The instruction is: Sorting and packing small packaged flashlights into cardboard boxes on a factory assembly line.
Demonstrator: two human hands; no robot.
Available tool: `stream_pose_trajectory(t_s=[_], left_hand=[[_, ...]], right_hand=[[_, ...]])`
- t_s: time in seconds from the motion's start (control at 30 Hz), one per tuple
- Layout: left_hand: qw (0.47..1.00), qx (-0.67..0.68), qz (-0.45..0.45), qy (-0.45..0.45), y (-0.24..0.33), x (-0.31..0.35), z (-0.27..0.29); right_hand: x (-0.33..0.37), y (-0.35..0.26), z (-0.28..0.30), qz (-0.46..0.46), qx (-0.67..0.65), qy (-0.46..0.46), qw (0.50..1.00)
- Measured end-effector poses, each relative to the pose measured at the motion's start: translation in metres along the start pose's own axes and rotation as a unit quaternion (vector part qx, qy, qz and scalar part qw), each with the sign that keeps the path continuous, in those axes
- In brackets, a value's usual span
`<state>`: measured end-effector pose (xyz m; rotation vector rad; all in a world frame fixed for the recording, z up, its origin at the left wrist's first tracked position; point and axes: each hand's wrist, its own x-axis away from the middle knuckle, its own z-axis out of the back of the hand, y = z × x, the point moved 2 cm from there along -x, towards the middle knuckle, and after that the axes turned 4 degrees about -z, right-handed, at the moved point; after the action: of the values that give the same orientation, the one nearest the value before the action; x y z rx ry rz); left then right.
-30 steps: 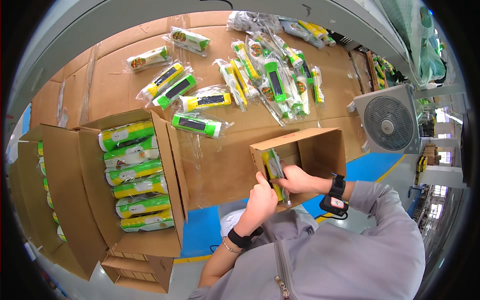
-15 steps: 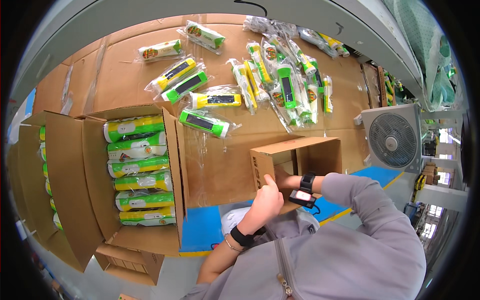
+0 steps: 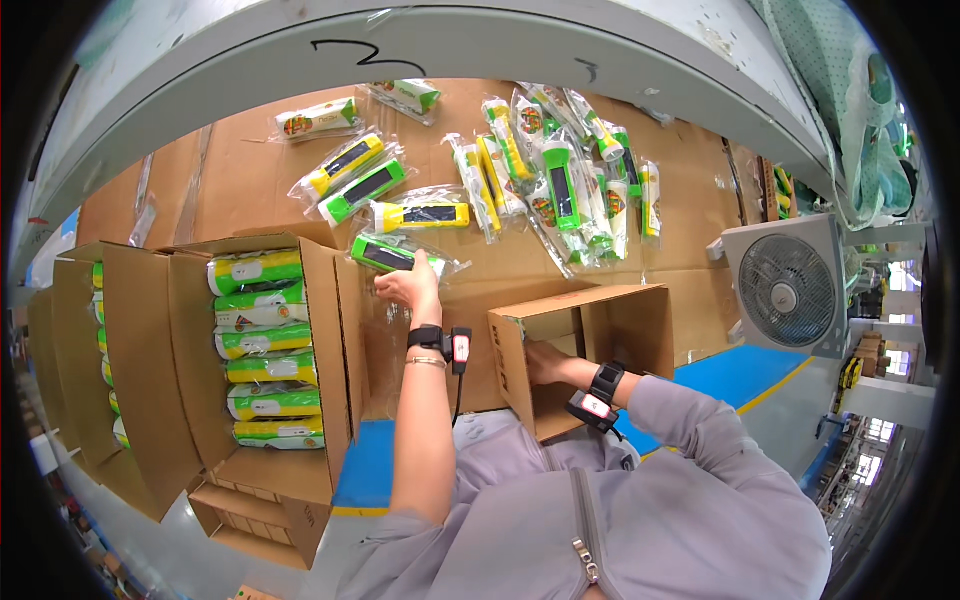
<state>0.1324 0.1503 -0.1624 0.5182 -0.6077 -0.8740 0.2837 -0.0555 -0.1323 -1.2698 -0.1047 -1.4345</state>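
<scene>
My left hand (image 3: 408, 287) reaches over the work surface to a green solar flashlight (image 3: 385, 253) in a clear bag. Thumb and forefinger are apart at its near side, and the hand hides part of its right end. My right hand (image 3: 545, 362) is inside a small open cardboard box (image 3: 625, 300), against its left wall; its fingertips are hidden. Beyond the left hand lie a yellow flashlight (image 3: 425, 215) and another green flashlight (image 3: 362, 192), both bagged.
At left, a large open carton (image 3: 335, 370) holds a column of bagged flashlights. Another carton (image 3: 140, 390) stands beside it. A pile of bagged flashlights (image 3: 565, 185) lies at the back. A grey box fan (image 3: 785, 283) stands at right; a metal beam (image 3: 470, 45) crosses the top.
My left hand has left the small box's left wall and moved up and left to the green flashlight. My right hand stays in the box, which is tilted slightly differently. The view has shifted.
</scene>
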Motion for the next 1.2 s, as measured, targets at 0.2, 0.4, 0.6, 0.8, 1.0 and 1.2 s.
stream_pose_trajectory(t_s=[0.2, 0.4, 0.6, 0.8, 1.0, 1.2], left_hand=[[0.933, 0.317, 0.107, -0.132, 0.001, 0.004, 0.014], [0.774, 0.504, 0.164, -0.346, -0.006, 0.053, 0.070], [0.767, 0.474, 0.008, -0.433, 0.046, 0.152, 0.155], [0.745, 0.378, -0.171, -0.522, 0.064, 0.197, 0.186], [0.747, 0.378, -0.228, -0.496, 0.041, 0.195, 0.186], [0.761, 0.388, -0.211, -0.476, 0.019, 0.189, 0.189]], right_hand=[[0.060, -0.029, 0.047, -0.064, -0.152, 0.050, 0.985], [0.109, -0.039, 0.097, -0.065, -0.298, 0.173, 0.936], [0.111, -0.096, 0.114, 0.039, -0.417, 0.265, 0.869], [0.131, -0.130, 0.116, 0.059, -0.358, 0.359, 0.860], [0.129, -0.121, 0.101, 0.062, -0.488, 0.306, 0.815], [0.110, -0.143, 0.085, 0.061, -0.529, 0.287, 0.797]])
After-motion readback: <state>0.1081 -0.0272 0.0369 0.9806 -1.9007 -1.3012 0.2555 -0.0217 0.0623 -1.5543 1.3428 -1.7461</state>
